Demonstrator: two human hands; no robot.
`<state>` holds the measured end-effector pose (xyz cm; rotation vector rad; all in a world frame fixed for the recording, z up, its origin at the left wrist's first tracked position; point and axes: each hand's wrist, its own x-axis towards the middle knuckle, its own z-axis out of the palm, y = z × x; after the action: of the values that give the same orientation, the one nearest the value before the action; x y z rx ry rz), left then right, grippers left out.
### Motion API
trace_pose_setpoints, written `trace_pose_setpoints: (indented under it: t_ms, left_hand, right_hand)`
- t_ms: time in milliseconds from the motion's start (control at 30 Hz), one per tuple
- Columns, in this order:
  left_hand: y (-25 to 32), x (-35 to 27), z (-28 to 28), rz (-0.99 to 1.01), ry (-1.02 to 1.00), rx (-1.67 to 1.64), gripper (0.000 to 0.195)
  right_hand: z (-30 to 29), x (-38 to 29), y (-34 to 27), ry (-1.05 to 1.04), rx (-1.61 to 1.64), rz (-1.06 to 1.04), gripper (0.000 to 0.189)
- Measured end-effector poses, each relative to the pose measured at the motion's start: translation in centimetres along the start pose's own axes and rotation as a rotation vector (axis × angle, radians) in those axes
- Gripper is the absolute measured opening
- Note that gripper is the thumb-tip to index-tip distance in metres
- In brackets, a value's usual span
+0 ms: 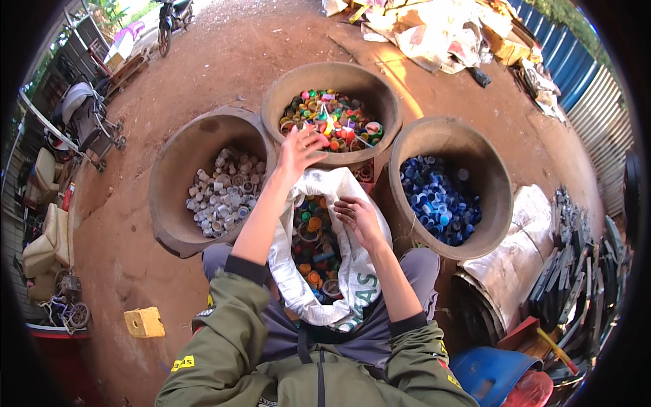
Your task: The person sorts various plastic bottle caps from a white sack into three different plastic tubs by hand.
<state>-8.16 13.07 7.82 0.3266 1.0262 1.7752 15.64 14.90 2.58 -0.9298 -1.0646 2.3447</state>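
Observation:
My left hand [300, 152] reaches over the near rim of a round basin [274, 109] of mixed-colour plastic bottle caps [305, 114]. Its fingers are spread and slightly blurred, with a pinkish-red cap [321, 140] right by the fingertips; no grip on it shows. Between my knees stands a white woven sack [285, 264], its mouth rolled open around mixed caps [314, 224]. Above the sack's right side is my right hand [357, 219], fingers apart, nothing visible in it. White and clear caps [229, 188] fill part of the left basin [175, 178]. Blue caps [440, 203] lie in the right basin [488, 157].
A yellow block [145, 322] lies on the dirt floor at left. To the right are a rolled pale sheet [513, 259], stacked dark strips [564, 285] and a blue plastic container [488, 374]. A stroller [89, 119] and a motorcycle [170, 23] stand farther off.

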Motion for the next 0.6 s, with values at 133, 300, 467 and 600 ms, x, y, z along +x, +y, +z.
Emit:
trace_pose_setpoints:
  t_ms: [133, 300, 467, 600]
  left_hand:
    - [-4.5, -8.6, -3.7, -0.461, -0.081, 0.497, 0.053]
    - [-14.9, -13.9, -12.3, -0.337, -0.032, 1.59, 0.044]
    - [-18.9, -12.7, -14.2, -0.431, -0.011, 1.589, 0.059]
    - [-22.4, -14.3, -13.5, -0.228, 0.315, 1.448, 0.068]
  right_hand:
    - [-1.8, 1.1, 4.3, -0.085, -0.762, 0.09, 0.033]
    - [-1.8, 1.0, 12.5, -0.204, -1.555, 0.105, 0.036]
    - [-3.4, 0.9, 16.9, 0.224, -1.469, -0.095, 0.062]
    - [-4.3, 2.2, 17.7, 0.259, -1.315, -0.144, 0.06]
